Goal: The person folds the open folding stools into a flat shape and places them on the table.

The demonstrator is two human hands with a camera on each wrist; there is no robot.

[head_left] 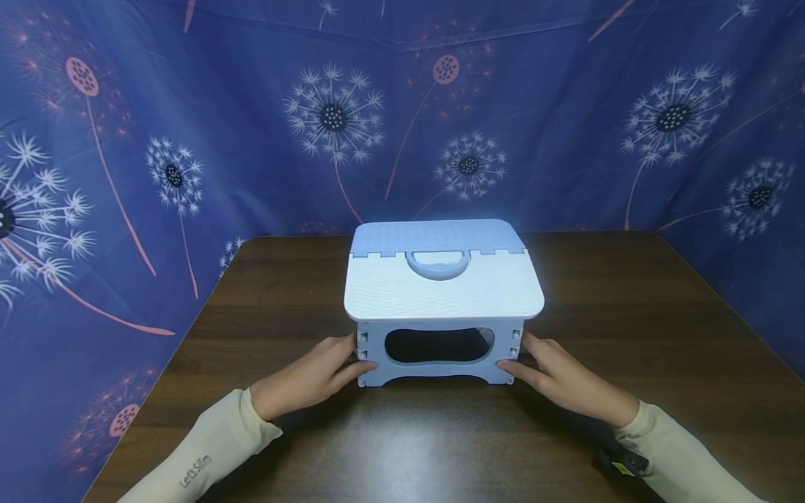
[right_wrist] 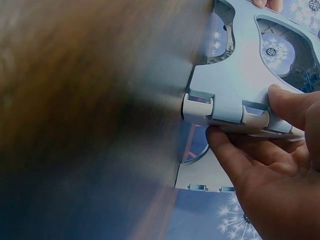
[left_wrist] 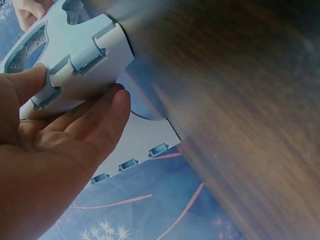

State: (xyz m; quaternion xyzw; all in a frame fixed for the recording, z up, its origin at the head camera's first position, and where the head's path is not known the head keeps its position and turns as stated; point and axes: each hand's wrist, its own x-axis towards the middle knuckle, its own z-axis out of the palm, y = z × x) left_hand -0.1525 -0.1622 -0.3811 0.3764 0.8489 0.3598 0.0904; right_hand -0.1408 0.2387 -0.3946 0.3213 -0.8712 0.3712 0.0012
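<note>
A blue-and-white folding step stool [head_left: 440, 297] stands upright and unfolded on the table, its blue carry handle [head_left: 439, 270] lying in the top. My left hand [head_left: 317, 374] grips the stool's left front corner low down, thumb on the blue front panel and fingers along the white side. On the opposite corner my right hand [head_left: 566, 377] does the same. In the left wrist view, the left thumb [left_wrist: 32, 80] presses near the hinge knuckles, with the fingers behind the side panel. The right wrist view shows the right thumb [right_wrist: 287, 102] on the front panel; its fingers curl beneath the hinged edge.
The dark brown wooden table [head_left: 277, 300] extends on both sides of the stool and in front of it. Behind and to the sides hangs a blue cloth [head_left: 402, 140] with dandelion prints. A small black device [head_left: 622, 461] sits by the right sleeve.
</note>
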